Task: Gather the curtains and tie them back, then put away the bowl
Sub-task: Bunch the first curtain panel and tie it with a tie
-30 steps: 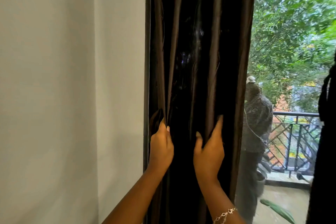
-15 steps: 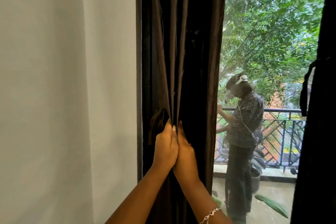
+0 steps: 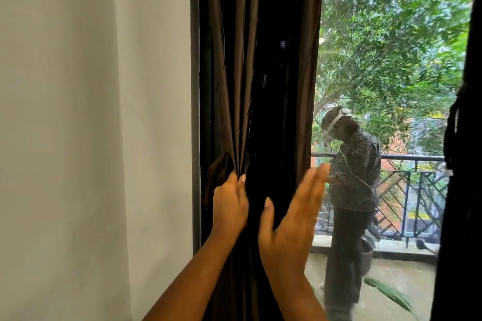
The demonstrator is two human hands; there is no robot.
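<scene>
- Your left hand [image 3: 229, 206] is raised, fingers closed in a fist, pinching.
- Your right hand [image 3: 289, 219] is just right of it, flat, fingers spread upward, holding nothing.

Dark brown curtain [image 3: 250, 73] hangs bunched in pleats, seemingly untied.

Right hand [image 3: 289, 219] released curtain [image 3: 260, 86]; fingers [image 3: 313, 185] spread
</scene>
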